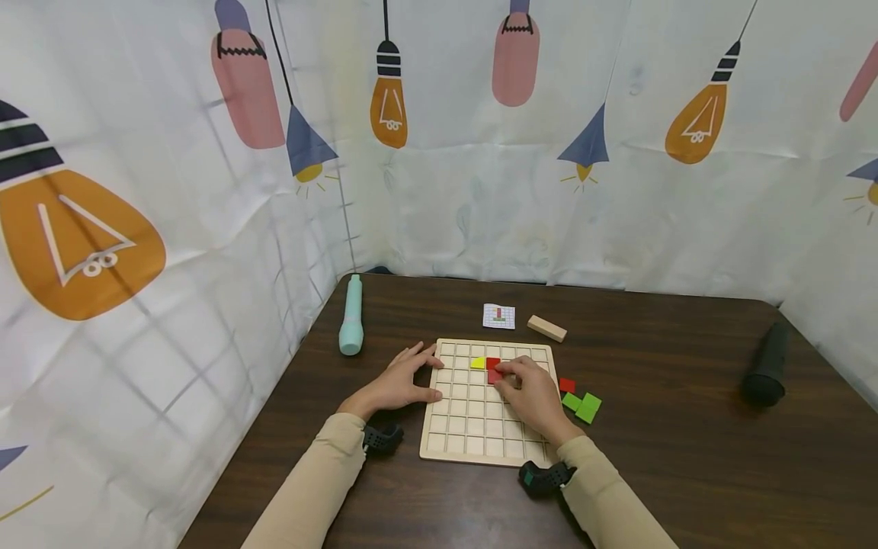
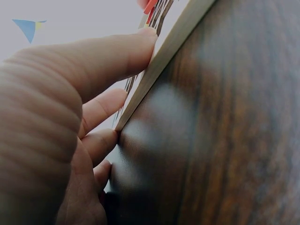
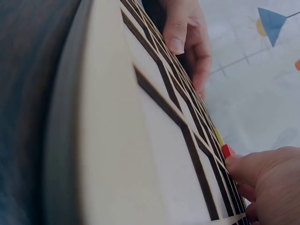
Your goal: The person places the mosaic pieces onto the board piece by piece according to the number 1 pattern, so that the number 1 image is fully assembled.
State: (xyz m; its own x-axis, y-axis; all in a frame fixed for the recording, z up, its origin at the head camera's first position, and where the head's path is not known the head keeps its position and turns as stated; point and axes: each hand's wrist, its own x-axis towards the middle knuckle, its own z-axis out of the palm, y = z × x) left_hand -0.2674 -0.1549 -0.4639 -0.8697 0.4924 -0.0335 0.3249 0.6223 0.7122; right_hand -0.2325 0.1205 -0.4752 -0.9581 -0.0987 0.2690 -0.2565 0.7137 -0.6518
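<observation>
A pale wooden grid board (image 1: 456, 447) lies on the dark table. My left hand (image 1: 401, 383) rests at its left edge with spread fingers, the thumb tip (image 2: 143, 47) touching the rim. Above the grid, my right hand (image 1: 538, 396) pinches a red square tile (image 1: 494, 377) between thumb and fingers; the tile looks slightly raised in the left wrist view. Just beyond it, another red tile (image 1: 492, 363) sits in the grid beside a yellow piece (image 1: 478, 363) with a slanted side. My right hand hides part of the board's right side.
Right of the board lie a red tile (image 1: 567, 385) and green tiles (image 1: 588, 408). Behind it are a small printed pattern card (image 1: 498, 316) and a wooden block (image 1: 546, 329). A teal bottle-shaped object (image 1: 351, 316) lies left; a dark cylindrical object (image 1: 764, 366) lies far right.
</observation>
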